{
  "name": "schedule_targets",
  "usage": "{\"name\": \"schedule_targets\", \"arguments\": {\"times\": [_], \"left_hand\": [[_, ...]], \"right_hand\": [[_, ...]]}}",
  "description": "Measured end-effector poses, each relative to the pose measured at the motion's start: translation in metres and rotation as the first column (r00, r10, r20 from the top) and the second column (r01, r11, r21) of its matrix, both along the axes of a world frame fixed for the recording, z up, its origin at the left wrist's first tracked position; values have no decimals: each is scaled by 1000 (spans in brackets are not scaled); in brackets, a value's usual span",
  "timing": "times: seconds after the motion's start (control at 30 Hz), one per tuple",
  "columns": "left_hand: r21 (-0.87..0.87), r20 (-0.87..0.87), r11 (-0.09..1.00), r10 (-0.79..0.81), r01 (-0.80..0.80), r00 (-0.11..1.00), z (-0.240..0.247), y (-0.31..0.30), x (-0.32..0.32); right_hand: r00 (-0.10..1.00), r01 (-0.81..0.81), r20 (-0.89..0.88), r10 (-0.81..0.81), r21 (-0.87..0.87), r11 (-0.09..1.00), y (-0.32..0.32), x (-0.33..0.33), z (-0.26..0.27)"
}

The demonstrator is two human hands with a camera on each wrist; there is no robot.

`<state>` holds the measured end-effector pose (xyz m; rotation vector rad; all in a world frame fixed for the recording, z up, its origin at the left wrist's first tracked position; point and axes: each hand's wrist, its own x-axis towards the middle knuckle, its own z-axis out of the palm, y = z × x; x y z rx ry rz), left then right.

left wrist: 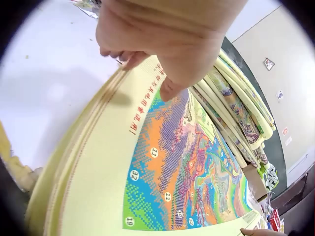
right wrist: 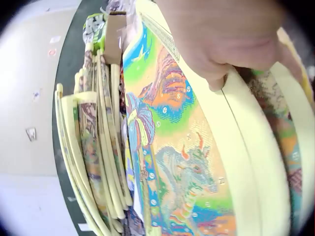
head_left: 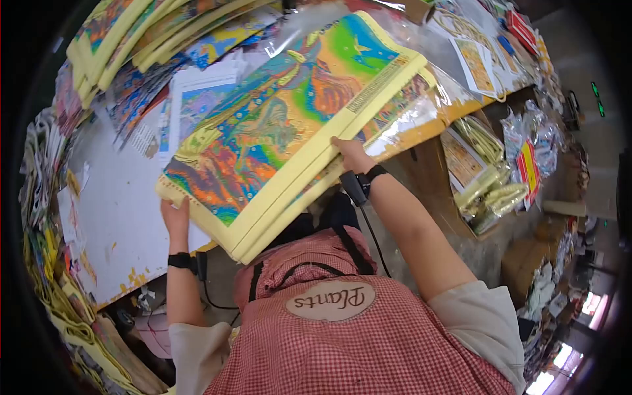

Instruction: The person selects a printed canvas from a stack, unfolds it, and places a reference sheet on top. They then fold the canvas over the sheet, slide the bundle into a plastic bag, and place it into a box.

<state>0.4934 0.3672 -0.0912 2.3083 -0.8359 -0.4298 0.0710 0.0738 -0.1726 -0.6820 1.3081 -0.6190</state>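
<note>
A folded printed cross-stitch canvas [head_left: 289, 125] with a pale yellow border slants across the person's front, over the table's near edge. Its bright pattern carries small numbers and a horned animal, seen in the right wrist view. The left hand [head_left: 176, 220] grips the canvas's left end, thumb on the printed face and fingers underneath. Along the near border, the right hand [head_left: 355, 157] pinches the folded layers, its thumb on top; its other fingers are hidden beneath. Several stacked layers show at the edge in the left wrist view.
More folded canvases [head_left: 118, 39] are piled at the back left of the white table [head_left: 112, 230]. Printed sheets [head_left: 201, 99] lie behind the held canvas. At the right are clear plastic wrapping, a chart sheet [head_left: 473, 66] and a carton [head_left: 471, 210] of bagged canvases.
</note>
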Motion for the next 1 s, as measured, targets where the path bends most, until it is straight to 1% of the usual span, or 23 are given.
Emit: {"name": "schedule_targets", "arguments": {"times": [0.03,0.07,0.1,0.13,0.2,0.23,0.27,0.3,0.33,0.37,0.43,0.47,0.57,0.63,0.67,0.77,0.8,0.83,0.87,0.9,0.93,0.97,1.0], "left_hand": [[28,-95,1000,0,3,995,3,-9,3],[89,255,993,57,-82,965,2,-15,3],[111,578,978,83,-179,812,1,-21,5],[91,831,958,77,-271,552,0,-30,10],[71,890,991,-13,-110,455,21,-64,9],[73,914,997,-56,-27,401,37,-83,9],[134,678,976,-215,170,703,52,-101,13],[229,480,940,-335,253,811,64,-119,15],[302,246,886,-429,351,869,73,-139,15],[345,-5,820,-485,456,875,74,-158,18],[332,-63,754,-583,567,810,59,-185,24],[326,-95,715,-626,618,774,53,-193,25],[388,87,704,-671,595,736,43,-200,20],[466,-74,605,-700,646,710,45,-203,29],[492,-156,551,-705,674,691,49,-209,34],[382,-545,471,-581,796,605,60,-216,11],[335,-630,487,-521,806,576,62,-218,-6],[348,-618,472,-535,810,577,52,-220,-15],[363,-604,457,-549,812,578,39,-221,-26],[378,-591,441,-562,814,579,29,-222,-35],[443,-566,385,-580,810,586,33,-231,-46],[441,-592,366,-568,820,572,29,-236,-57],[439,-616,348,-555,828,560,26,-242,-65]], "right_hand": [[996,-15,-86,15,7,1000,2,-4,3],[999,12,-50,-11,23,1000,14,-7,37],[999,37,-11,-37,39,999,28,-8,70],[998,61,-14,-61,9,998,38,-11,69],[994,104,-22,-105,-40,994,48,-9,62],[988,152,21,-151,-55,987,49,-5,56],[978,200,67,-195,-71,977,55,-3,49],[964,250,113,-240,-83,965,60,-2,46],[954,288,120,-276,-106,952,60,3,43],[943,326,94,-319,-79,942,62,8,42],[919,392,62,-389,-61,918,63,11,30],[930,368,39,-366,-88,926,61,11,24],[956,290,-9,-293,-107,951,55,9,24],[971,237,-5,-237,-57,970,48,10,48],[958,287,10,-287,-20,958,42,12,60],[964,267,36,-264,-107,958,16,-9,78],[971,239,16,-240,-173,955,3,-19,81],[976,209,-5,-217,-241,948,-11,-29,81],[972,195,-61,-226,-318,928,-25,-37,75],[954,154,-187,-234,-365,918,-36,-47,70],[918,103,-312,-244,-406,908,-47,-55,63],[869,46,-427,-252,-437,898,-54,-66,60],[838,49,-486,-247,-384,922,-60,-76,56]]}}
